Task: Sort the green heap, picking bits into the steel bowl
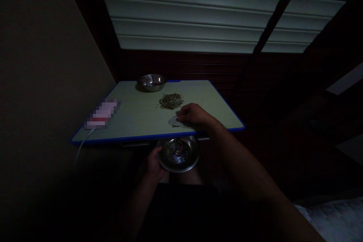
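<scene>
My left hand (pixel 155 162) grips the rim of a shiny metal bowl (pixel 193 159) below the table's front edge. Small bits and a dark-and-red piece lie in that bowl. Above it, my right hand (pixel 193 114) pinches a thin, pale, rounded scraper-like piece (pixel 176 121) against the tabletop. A few grains show along that piece's lower edge, close to the table's blue rim. Farther back, a loose pile of small brownish grains (pixel 171 101) lies spread on the table. What the pale piece is made of is too dark to tell.
A second metal bowl (pixel 152 83) stands at the back left of the pale table (pixel 133 115). A blurred-out pink, phone-like object (pixel 103 113) lies at the left with a white cable (pixel 82 145). Dark panelling with pale slats rises behind. Patterned bedding (pixel 334 217) shows at lower right.
</scene>
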Action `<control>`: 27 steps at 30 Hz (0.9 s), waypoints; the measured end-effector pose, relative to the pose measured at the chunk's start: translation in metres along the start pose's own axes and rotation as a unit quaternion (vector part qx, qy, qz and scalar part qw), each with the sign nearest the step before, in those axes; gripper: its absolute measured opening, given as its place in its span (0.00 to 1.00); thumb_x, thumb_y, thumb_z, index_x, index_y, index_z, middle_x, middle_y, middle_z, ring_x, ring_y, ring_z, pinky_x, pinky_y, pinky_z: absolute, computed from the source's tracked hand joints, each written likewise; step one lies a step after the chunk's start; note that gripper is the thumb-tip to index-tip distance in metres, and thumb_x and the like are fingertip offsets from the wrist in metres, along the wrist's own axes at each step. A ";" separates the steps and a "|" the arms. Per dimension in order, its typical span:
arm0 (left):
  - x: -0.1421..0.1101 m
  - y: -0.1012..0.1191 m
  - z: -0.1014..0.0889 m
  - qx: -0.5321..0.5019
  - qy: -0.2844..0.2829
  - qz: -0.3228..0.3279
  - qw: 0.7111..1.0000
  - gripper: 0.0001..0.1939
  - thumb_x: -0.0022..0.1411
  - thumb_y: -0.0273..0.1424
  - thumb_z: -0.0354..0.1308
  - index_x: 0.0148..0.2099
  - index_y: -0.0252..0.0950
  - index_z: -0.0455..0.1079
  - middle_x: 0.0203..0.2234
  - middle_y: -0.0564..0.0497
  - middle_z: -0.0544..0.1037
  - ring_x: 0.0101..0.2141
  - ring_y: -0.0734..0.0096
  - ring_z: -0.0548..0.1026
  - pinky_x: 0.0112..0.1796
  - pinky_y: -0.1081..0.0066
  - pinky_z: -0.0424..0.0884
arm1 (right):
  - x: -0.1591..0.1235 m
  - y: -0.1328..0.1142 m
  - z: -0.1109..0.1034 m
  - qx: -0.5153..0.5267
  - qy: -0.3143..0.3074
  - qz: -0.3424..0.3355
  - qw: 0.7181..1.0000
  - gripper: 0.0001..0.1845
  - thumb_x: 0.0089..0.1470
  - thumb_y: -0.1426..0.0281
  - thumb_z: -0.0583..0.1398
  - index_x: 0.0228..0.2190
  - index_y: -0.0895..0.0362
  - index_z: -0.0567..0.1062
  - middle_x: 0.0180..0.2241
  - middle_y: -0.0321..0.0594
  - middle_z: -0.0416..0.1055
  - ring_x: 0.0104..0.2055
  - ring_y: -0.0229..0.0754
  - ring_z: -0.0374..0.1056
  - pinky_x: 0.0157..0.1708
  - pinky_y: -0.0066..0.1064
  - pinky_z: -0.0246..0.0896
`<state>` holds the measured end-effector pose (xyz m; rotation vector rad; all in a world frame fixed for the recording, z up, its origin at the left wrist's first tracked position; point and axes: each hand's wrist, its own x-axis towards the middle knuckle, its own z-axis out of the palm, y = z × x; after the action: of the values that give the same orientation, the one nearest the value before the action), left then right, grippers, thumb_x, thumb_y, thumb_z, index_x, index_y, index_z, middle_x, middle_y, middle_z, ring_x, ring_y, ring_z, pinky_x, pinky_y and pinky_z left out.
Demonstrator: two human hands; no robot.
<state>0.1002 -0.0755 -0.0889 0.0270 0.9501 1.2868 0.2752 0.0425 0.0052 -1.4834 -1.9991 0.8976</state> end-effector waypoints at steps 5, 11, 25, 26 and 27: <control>0.003 -0.002 -0.001 0.005 -0.002 0.007 1.000 0.08 0.49 0.27 0.57 0.33 0.33 0.76 0.25 0.47 0.81 0.29 0.62 0.78 0.32 0.66 0.74 | -0.008 -0.004 0.001 0.004 -0.026 -0.011 1.000 0.10 0.42 0.68 0.69 0.29 0.59 0.79 0.26 0.35 0.74 0.26 0.33 0.65 0.28 0.26 0.56; 0.003 -0.002 -0.002 0.010 -0.017 0.012 1.000 0.08 0.49 0.28 0.58 0.33 0.32 0.76 0.26 0.46 0.81 0.30 0.61 0.78 0.34 0.66 0.74 | -0.013 -0.004 0.003 0.008 -0.041 -0.027 0.999 0.09 0.42 0.67 0.69 0.28 0.60 0.80 0.25 0.35 0.74 0.26 0.34 0.65 0.29 0.27 0.56; 0.004 -0.002 -0.004 0.005 -0.018 0.000 1.000 0.08 0.50 0.28 0.58 0.33 0.32 0.75 0.26 0.46 0.81 0.29 0.62 0.78 0.33 0.66 0.74 | -0.024 -0.010 0.002 0.043 -0.054 -0.031 0.997 0.09 0.41 0.69 0.69 0.27 0.60 0.79 0.25 0.36 0.75 0.27 0.34 0.66 0.30 0.27 0.58; 0.004 -0.002 -0.004 0.004 -0.017 -0.001 1.000 0.07 0.50 0.28 0.58 0.33 0.32 0.75 0.26 0.46 0.81 0.29 0.62 0.78 0.33 0.66 0.74 | -0.025 -0.009 0.002 0.050 -0.055 -0.030 0.997 0.09 0.41 0.68 0.69 0.27 0.60 0.80 0.26 0.36 0.75 0.28 0.34 0.66 0.31 0.27 0.59; 0.004 -0.002 -0.003 0.003 -0.016 -0.001 1.000 0.08 0.50 0.28 0.58 0.33 0.32 0.75 0.26 0.46 0.81 0.29 0.62 0.78 0.33 0.66 0.74 | -0.025 -0.009 0.002 0.058 -0.057 -0.029 0.996 0.09 0.41 0.68 0.69 0.28 0.60 0.80 0.26 0.37 0.76 0.28 0.35 0.66 0.32 0.27 0.59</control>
<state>0.0997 -0.0746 -0.0945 0.0511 0.9272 1.2788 0.2754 0.0159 0.0111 -1.3298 -2.0227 1.0758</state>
